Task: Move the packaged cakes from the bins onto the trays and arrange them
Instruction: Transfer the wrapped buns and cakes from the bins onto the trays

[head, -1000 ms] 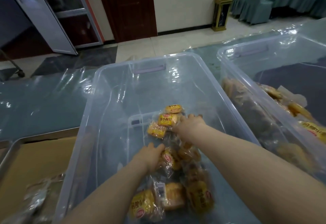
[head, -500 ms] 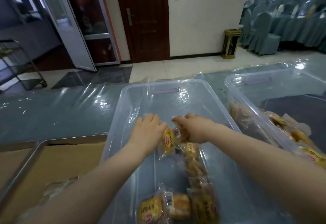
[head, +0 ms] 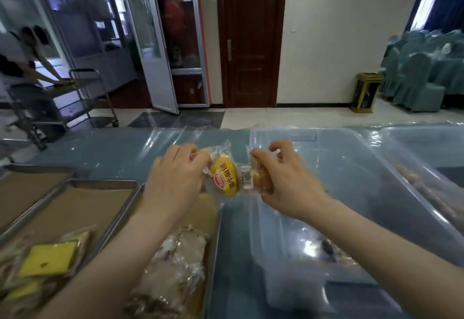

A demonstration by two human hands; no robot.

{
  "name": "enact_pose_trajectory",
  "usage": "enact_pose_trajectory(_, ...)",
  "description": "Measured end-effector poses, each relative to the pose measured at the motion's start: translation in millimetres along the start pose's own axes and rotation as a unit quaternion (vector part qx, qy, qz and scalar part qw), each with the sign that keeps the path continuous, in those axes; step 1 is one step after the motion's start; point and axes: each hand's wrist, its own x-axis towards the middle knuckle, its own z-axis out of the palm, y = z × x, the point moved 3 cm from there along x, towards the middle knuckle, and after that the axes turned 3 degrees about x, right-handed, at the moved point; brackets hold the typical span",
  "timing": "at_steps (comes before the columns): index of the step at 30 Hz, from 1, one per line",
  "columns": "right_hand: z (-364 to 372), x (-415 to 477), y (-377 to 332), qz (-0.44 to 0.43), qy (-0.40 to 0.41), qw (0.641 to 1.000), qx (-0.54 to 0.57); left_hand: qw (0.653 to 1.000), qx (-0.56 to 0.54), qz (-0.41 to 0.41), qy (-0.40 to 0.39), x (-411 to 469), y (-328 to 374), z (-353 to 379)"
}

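My left hand [head: 173, 180] grips a yellow packaged cake [head: 224, 177] with a red logo, held in the air over the gap between tray and bin. My right hand [head: 283, 180] grips a brown packaged cake [head: 261, 180] with a barcode label, right beside the yellow one. Both are above the left rim of the clear plastic bin [head: 376, 193]. A metal tray [head: 130, 208] lined with brown paper lies below my left arm and holds wrapped pale cakes [head: 180, 261]. Another tray [head: 37, 205] to its left carries yellow-labelled packs [head: 47, 261].
A second clear bin [head: 431, 193] with packaged cakes stands at the far right. The table has a blue cover under clear film [head: 120, 150]. Beyond it a person leans on a metal trolley [head: 82, 97] at the left; a door, a gold floor bin [head: 366, 92] and covered chairs stand behind.
Both hands have lifted out of the bin holding cakes and moved left toward the tray. My head has risen, so the room and trays now show.
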Motion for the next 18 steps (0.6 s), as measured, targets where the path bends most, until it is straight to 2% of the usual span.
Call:
enact_pose_trajectory(10,112.8,25.2,-230.1,-0.078,0.010,0.992,0.101,0.990,0.012,-0.135,-0.036,-159.3,-192.0,-46.3)
enact_pose_trajectory(18,199.9,54.7,-351.6,-0.113,-0.088,0.976,0.164,0.964,-0.032,-0.253,-0.076,-268.8,-303.6,-42.5)
